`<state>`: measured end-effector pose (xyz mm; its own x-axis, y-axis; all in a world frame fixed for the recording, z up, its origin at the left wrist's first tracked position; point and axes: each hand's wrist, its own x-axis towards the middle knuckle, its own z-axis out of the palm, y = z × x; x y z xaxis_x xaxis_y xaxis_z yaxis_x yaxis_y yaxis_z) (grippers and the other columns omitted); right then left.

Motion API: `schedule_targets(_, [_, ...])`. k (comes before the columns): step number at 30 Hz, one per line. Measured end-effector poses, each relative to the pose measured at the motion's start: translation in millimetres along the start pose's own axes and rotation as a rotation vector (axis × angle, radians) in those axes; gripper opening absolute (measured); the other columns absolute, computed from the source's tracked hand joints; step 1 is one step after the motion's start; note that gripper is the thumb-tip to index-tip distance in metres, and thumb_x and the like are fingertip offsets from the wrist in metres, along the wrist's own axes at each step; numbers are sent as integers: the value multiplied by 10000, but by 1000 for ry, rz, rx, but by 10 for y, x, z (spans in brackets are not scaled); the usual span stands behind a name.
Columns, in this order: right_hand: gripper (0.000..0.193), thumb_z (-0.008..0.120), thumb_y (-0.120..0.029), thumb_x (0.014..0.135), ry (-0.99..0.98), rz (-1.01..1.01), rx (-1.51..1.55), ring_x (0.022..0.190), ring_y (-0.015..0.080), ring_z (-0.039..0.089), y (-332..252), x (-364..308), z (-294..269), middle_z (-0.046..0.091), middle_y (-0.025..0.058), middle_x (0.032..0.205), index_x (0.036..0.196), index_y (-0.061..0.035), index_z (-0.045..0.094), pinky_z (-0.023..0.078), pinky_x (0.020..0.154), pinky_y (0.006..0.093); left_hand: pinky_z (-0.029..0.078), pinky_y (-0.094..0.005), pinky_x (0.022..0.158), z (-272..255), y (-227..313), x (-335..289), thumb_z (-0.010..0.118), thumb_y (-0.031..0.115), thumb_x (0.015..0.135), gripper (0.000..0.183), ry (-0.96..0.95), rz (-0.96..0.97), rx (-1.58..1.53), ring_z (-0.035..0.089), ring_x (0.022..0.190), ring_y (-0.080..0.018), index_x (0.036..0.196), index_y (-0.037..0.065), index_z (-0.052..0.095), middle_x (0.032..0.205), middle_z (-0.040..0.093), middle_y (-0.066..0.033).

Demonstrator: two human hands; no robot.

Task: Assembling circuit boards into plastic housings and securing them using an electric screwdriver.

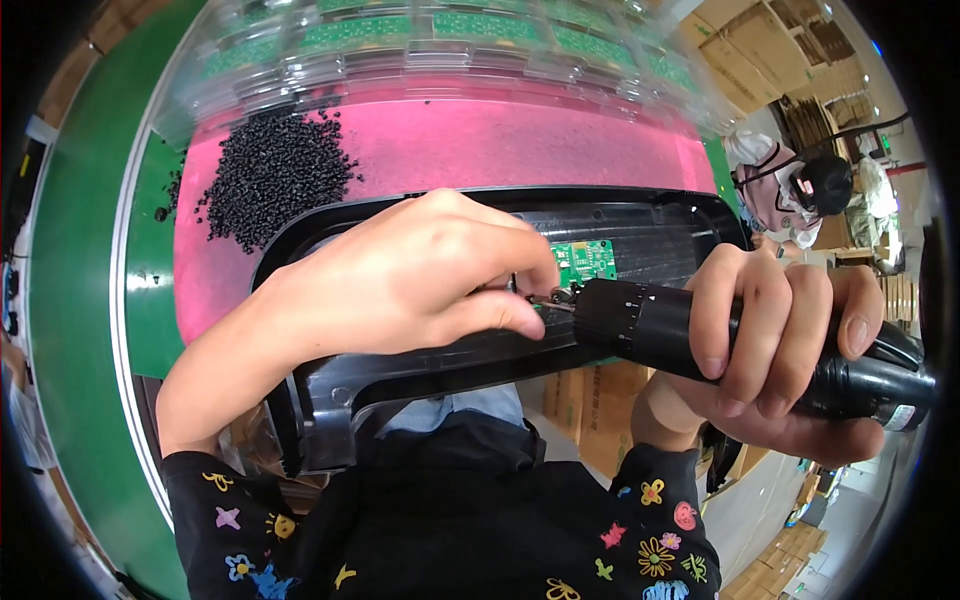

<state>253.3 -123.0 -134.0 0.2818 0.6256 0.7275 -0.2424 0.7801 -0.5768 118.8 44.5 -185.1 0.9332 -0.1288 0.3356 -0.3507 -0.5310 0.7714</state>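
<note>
While I watch through the head camera, I have the right hand (pixel 785 345) wrapped firmly around a black electric screwdriver (pixel 645 318), its grip closed with the fingers over the top of the barrel. The tool lies almost level, dropping slightly toward its rear end on the right, and its thin metal bit (pixel 556 303) points left toward the other hand.

The left hand (pixel 435 265) reaches across from the left with its fingers curled and a narrow gap between thumb and forefinger, right at the tip of the bit. I cannot tell whether this grip has hold of the bit or of some small part, since the fingers hide most of that spot.

Just behind the front of the screwdriver I see a green circuit board (pixel 590 261), partly covered by the left hand, inside a shallow black plastic shell (pixel 655 245) with a raised rim. The shell's far side lies over the pink-topped desk (pixel 520 140).

To the left, beyond the shell, a heap of small black parts (pixel 275 175) spreads over the pink. Clear plastic trays (pixel 420 48) holding more green boards line the far edge. Off to the right I make out another person (pixel 770 185), near stacked cardboard boxes (pixel 755 55).
</note>
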Motion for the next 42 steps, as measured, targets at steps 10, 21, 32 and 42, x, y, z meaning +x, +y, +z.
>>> schedule_targets(10, [536,590,-512,854,229,203,-370,476,131,445,-159,-213,-536,476,37,608,1050,-37,437,391,485,271,500,-342,610,20,13,4,721,36,756,188,75,-105,241,620,720,-248,913,8,622,799,607,-96])
schedule_targets(21, [478,635,-445,840,145,202,-286,462,116,424,-63,-231,-664,474,42,598,985,-35,436,375,452,249,482,-312,583,53,46,55,700,-3,754,142,174,-78,231,609,679,-225,872,-1,621,775,603,-96])
schedule_targets(32, [488,549,-538,892,297,360,-315,482,104,378,-111,-159,-623,430,-16,593,988,-62,499,352,571,288,427,-239,583,-74,143,69,632,-4,797,121,506,-53,303,571,700,-128,915,7,607,852,623,-53])
schedule_targets(42, [566,648,-78,858,955,415,109,1210,319,436,-337,-13,-1048,386,223,1283,1283,-6,282,423,1001,544,495,-416,784,-327,69,-298,704,114,761,239,2,-425,777,591,929,-343,917,-2,566,902,600,-138])
